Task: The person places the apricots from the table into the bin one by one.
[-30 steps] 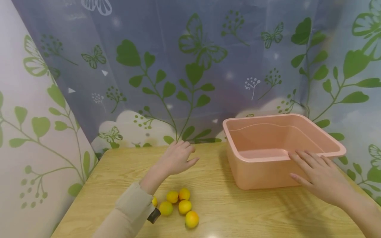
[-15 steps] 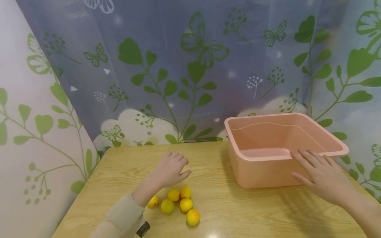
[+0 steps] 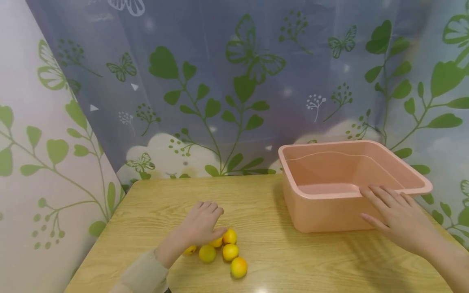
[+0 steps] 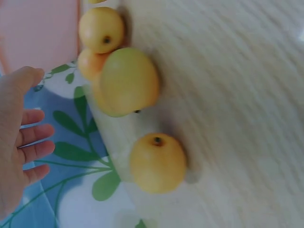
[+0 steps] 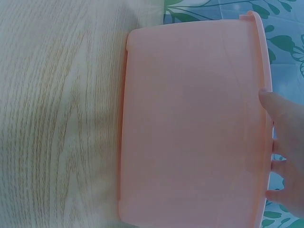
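Note:
My left hand (image 3: 200,224) hangs with relaxed fingers over the back of a small cluster of round yellow fruits, holding nothing. It hides part of the rear ones in the head view. A greenish-yellow fruit (image 3: 207,253) lies just below the thumb, and an orange-tinged fruit (image 3: 239,267) lies nearest the front. In the left wrist view a single fruit (image 4: 157,163) sits apart from the others. At the right, my right hand (image 3: 401,221) has its nearly straight fingers at the front rim of a pink plastic tub (image 3: 329,213), thumb lower on the outer side.
Everything stands on a light wooden table (image 3: 165,195). Behind it hangs a blue cloth (image 3: 198,32) printed with green leaves and butterflies, and a pale panel (image 3: 22,101) closes off the left side. The tub is near the table's back right.
My left hand has moved down and to the left, back toward me, and now overlaps the rear fruits. The right hand has stayed at the tub's rim. The head view has shifted slightly.

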Available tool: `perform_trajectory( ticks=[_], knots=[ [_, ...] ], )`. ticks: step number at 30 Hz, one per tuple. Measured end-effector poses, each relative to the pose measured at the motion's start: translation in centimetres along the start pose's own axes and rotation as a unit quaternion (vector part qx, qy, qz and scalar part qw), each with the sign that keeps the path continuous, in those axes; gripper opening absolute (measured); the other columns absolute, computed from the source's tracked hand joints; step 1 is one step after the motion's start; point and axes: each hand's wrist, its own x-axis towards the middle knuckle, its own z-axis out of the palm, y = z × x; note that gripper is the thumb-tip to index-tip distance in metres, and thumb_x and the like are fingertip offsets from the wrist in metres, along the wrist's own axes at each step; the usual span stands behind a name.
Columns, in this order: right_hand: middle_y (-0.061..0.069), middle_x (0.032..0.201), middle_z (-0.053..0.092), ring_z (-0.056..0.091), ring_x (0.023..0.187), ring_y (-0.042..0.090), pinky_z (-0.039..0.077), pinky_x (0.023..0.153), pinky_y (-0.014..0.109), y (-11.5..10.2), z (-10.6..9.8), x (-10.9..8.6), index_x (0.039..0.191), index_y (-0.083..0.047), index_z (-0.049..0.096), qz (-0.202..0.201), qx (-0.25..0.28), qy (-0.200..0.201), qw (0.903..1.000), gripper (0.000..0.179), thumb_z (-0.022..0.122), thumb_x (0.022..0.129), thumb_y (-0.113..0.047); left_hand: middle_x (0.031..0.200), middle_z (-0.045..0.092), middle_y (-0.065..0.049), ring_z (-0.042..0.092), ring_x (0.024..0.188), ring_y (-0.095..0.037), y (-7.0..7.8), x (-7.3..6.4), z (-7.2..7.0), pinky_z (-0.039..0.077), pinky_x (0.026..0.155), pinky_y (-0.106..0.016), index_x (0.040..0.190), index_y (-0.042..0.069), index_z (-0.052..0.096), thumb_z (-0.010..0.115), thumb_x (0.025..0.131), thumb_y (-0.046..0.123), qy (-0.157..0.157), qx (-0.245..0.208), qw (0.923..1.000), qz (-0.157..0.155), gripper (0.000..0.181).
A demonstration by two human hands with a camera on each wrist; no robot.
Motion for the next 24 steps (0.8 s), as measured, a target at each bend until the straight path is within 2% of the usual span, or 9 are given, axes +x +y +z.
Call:
perform_trajectory(
  ticks=[4, 7, 13, 18, 24],
  knots=[
    [0.026, 0.135, 0.038, 0.033, 0.123, 0.046, 0.004, 0.106, 0.058, 0.0, 0.1, 0.0, 0.149, -0.012, 0.018, 0.001, -0.002, 0.006, 1.0000, 0.073, 0.054, 0.092, -0.041, 0.099, 0.054, -0.003, 0.050, 0.092, -0.020, 0.0, -0.7, 0.5, 0.041, 0.085, -0.039, 0.111, 0.008, 0.058, 0.059, 0.083, 0.051, -0.011, 0.028, 0.9995, 0.014, 0.051],
    [0.026, 0.136, 0.038, 0.032, 0.123, 0.045, 0.003, 0.106, 0.057, -0.1, 0.1, 0.0, 0.149, -0.012, 0.017, 0.001, -0.002, 0.007, 1.0000, 0.074, 0.053, 0.092, -0.041, 0.098, 0.052, -0.003, 0.048, 0.092, -0.020, 0.1, -1.2, 1.0, 0.041, 0.085, -0.039, 0.110, 0.008, 0.057, 0.058, 0.083, 0.052, -0.022, 0.028, 0.9992, 0.019, 0.052],
    [0.026, 0.137, 0.037, 0.032, 0.124, 0.045, 0.001, 0.106, 0.056, 0.0, 0.2, 0.0, 0.149, -0.014, 0.015, 0.000, -0.003, 0.008, 1.0000, 0.074, 0.053, 0.092, -0.041, 0.099, 0.051, -0.005, 0.047, 0.093, -0.021, 0.1, -1.8, 2.3, 0.040, 0.086, -0.041, 0.112, 0.007, 0.057, 0.057, 0.083, 0.053, -0.052, 0.004, 0.9986, 0.003, 0.054],
    [0.026, 0.136, 0.037, 0.032, 0.123, 0.046, 0.002, 0.106, 0.057, 0.0, 0.3, 0.0, 0.149, -0.013, 0.017, 0.002, -0.003, 0.005, 1.0000, 0.072, 0.052, 0.092, -0.042, 0.097, 0.052, -0.004, 0.048, 0.092, -0.021, 0.3, -2.0, 2.7, 0.040, 0.087, -0.042, 0.110, 0.007, 0.058, 0.057, 0.084, 0.051, -0.056, -0.002, 0.9984, -0.005, 0.051],
    [0.026, 0.135, 0.039, 0.034, 0.122, 0.045, 0.002, 0.106, 0.057, 0.0, 0.3, 0.0, 0.149, -0.013, 0.019, -0.002, -0.001, 0.020, 0.9998, 0.072, 0.053, 0.092, -0.041, 0.100, 0.053, -0.006, 0.050, 0.100, -0.024, 0.4, -2.0, 3.1, 0.039, 0.090, -0.044, 0.110, 0.006, 0.058, 0.055, 0.085, 0.050, -0.072, 0.003, 0.9973, -0.016, 0.050]
  ],
)
